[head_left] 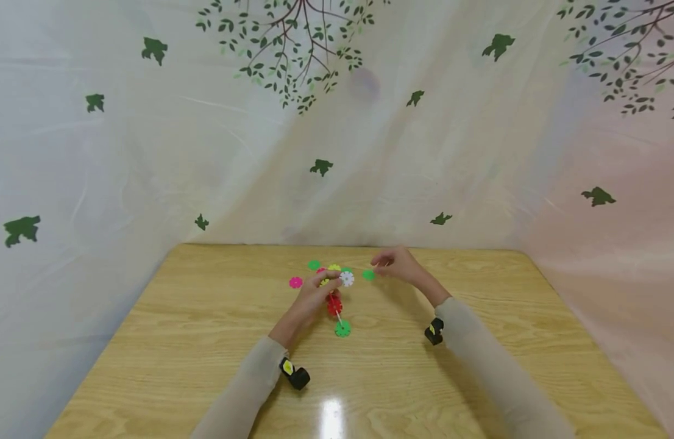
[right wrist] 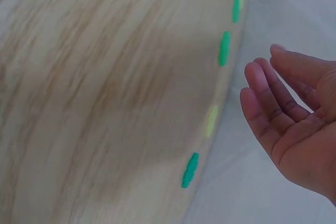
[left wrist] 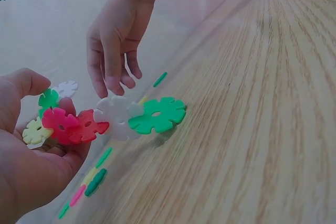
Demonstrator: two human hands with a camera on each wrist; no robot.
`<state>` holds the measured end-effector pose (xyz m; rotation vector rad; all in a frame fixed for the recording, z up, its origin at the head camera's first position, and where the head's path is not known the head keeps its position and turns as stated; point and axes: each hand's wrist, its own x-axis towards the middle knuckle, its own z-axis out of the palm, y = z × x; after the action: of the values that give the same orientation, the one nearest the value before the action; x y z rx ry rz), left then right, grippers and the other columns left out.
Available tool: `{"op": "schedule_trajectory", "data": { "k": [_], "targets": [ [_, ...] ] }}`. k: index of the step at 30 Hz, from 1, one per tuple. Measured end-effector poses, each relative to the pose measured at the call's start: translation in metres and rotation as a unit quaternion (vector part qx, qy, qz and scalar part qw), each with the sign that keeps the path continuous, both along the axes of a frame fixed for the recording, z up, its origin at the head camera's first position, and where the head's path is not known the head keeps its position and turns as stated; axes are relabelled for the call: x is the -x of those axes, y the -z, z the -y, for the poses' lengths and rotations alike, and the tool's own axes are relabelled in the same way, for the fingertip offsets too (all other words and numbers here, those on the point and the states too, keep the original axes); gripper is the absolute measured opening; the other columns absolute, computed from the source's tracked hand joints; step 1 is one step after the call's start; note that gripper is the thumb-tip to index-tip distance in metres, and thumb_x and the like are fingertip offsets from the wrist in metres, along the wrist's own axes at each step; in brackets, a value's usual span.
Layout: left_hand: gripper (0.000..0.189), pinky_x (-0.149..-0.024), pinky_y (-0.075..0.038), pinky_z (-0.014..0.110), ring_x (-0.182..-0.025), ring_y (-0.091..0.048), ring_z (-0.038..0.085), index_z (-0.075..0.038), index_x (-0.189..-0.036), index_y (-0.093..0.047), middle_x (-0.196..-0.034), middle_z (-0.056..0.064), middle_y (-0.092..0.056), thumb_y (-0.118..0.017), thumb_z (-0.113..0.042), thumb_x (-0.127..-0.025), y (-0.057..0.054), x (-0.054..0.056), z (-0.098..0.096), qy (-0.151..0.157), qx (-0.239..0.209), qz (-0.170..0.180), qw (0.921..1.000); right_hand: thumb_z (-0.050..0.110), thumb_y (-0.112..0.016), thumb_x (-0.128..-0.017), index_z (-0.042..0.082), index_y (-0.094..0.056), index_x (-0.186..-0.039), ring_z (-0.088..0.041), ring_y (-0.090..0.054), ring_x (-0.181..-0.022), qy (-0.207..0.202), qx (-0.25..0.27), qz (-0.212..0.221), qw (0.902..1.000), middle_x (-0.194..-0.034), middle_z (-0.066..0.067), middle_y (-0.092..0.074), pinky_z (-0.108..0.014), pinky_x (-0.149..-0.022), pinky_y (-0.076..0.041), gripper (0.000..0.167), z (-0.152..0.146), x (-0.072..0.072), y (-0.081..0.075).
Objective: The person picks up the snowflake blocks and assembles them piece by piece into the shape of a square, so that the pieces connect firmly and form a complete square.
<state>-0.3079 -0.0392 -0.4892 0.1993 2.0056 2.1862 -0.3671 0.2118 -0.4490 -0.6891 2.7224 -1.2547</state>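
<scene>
My left hand holds a chain of interlocking plastic snowflake discs. In the left wrist view its thumb and fingers curl about the end with a yellow disc, a small green disc and a pink disc. A red disc, a white disc and a larger green disc run on outward from there. Another white disc shows by the fingertips. Off to the right my right hand hovers over the table, fingers loosely bent, holding nothing. Close to its fingertips lies a loose green disc.
More loose discs lie flat toward the table's back, among them a pink disc, a green disc and a yellow disc. Behind the wooden table hangs a pale cloth printed with leaves.
</scene>
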Motion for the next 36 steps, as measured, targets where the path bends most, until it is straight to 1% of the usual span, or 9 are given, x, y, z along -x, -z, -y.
{"op": "schedule_trajectory", "data": {
  "k": [2,5,8,12,15,22,28,34,36],
  "targets": [
    [0.033,-0.062,-0.048,0.019,-0.067,-0.06,0.007,0.008,-0.128,-0.062,-0.091,0.003,-0.06,-0.063,-0.009,-0.1,0.001,0.001,0.0,0.003,-0.002,-0.003,1.0,-0.001,-0.072,-0.091,-0.01,-0.072,-0.107,-0.027,-0.07,-0.081,-0.007,-0.016,-0.001,0.9998,-0.092,-0.02,-0.074,-0.035,-0.074,-0.059,0.018,0.001,0.003,0.004],
    [0.032,-0.062,-0.049,0.018,-0.069,-0.061,0.007,0.007,-0.127,-0.063,-0.102,0.004,-0.059,-0.064,-0.01,-0.1,0.001,0.0,0.0,0.006,0.001,-0.009,0.9999,-0.002,-0.072,-0.089,-0.01,-0.072,-0.107,-0.027,-0.071,-0.085,-0.015,-0.03,0.003,0.9994,-0.095,-0.023,-0.074,-0.033,-0.076,-0.06,0.02,0.004,0.005,0.008],
    [0.032,-0.063,-0.049,0.018,-0.071,-0.061,0.008,0.008,-0.127,-0.063,-0.107,0.005,-0.058,-0.064,-0.011,-0.1,-0.001,-0.002,0.0,0.007,0.005,-0.017,0.9998,0.0,-0.074,-0.088,-0.009,-0.072,-0.109,-0.026,-0.069,-0.085,-0.015,-0.049,0.008,0.9987,-0.096,-0.022,-0.074,-0.03,-0.071,-0.058,0.022,0.008,0.008,0.011],
    [0.032,-0.063,-0.049,0.018,-0.072,-0.061,0.01,0.007,-0.127,-0.063,-0.107,0.005,-0.059,-0.064,-0.011,-0.1,-0.002,-0.003,0.001,0.01,0.007,-0.019,0.9998,0.003,-0.077,-0.087,-0.008,-0.072,-0.111,-0.021,-0.065,-0.081,-0.009,-0.076,0.011,0.997,-0.095,-0.021,-0.072,-0.024,-0.064,-0.052,0.027,0.014,0.01,0.014],
    [0.032,-0.064,-0.049,0.018,-0.072,-0.061,0.01,0.005,-0.127,-0.064,-0.108,0.005,-0.059,-0.064,-0.012,-0.1,-0.001,-0.002,0.001,0.013,0.008,-0.018,0.9997,0.004,-0.078,-0.088,-0.008,-0.072,-0.113,-0.017,-0.06,-0.079,-0.006,-0.096,0.01,0.9953,-0.093,-0.02,-0.071,-0.022,-0.063,-0.048,0.029,0.017,0.013,0.017],
    [0.034,-0.064,-0.049,0.018,-0.072,-0.061,0.009,0.006,-0.129,-0.062,-0.106,0.005,-0.058,-0.064,-0.013,-0.101,0.0,-0.001,0.002,0.024,0.012,-0.019,0.9995,0.005,-0.075,-0.09,-0.005,-0.072,-0.114,-0.019,-0.057,-0.083,0.002,-0.131,0.026,0.9911,-0.097,-0.018,-0.069,-0.025,-0.067,-0.046,0.026,0.02,0.015,0.018],
    [0.035,-0.065,-0.049,0.018,-0.072,-0.061,0.009,0.006,-0.13,-0.062,-0.104,0.003,-0.058,-0.064,-0.014,-0.101,0.0,-0.001,0.001,0.024,0.013,-0.016,0.9995,0.003,-0.079,-0.086,-0.002,-0.071,-0.104,-0.021,-0.06,-0.088,0.006,-0.119,0.048,0.9917,-0.098,-0.017,-0.068,-0.026,-0.069,-0.049,0.02,0.02,0.011,0.016],
    [0.035,-0.065,-0.049,0.019,-0.07,-0.061,0.007,0.006,-0.129,-0.063,-0.098,0.002,-0.059,-0.065,-0.014,-0.1,0.001,-0.001,0.001,0.015,0.017,-0.019,0.9996,0.0,-0.08,-0.085,0.001,-0.067,-0.1,-0.019,-0.058,-0.083,-0.017,-0.091,0.067,0.9935,-0.093,-0.014,-0.066,-0.025,-0.066,-0.048,0.019,0.018,0.007,0.014],
    [0.035,-0.066,-0.049,0.019,-0.07,-0.061,0.007,0.007,-0.129,-0.063,-0.095,0.002,-0.059,-0.065,-0.014,-0.101,0.002,-0.001,0.001,0.016,0.018,-0.021,0.9995,0.0,-0.079,-0.086,0.0,-0.067,-0.1,-0.017,-0.058,-0.083,-0.024,-0.074,0.063,0.995,-0.092,-0.013,-0.067,-0.025,-0.067,-0.049,0.018,0.018,0.005,0.014]
  ]
}}
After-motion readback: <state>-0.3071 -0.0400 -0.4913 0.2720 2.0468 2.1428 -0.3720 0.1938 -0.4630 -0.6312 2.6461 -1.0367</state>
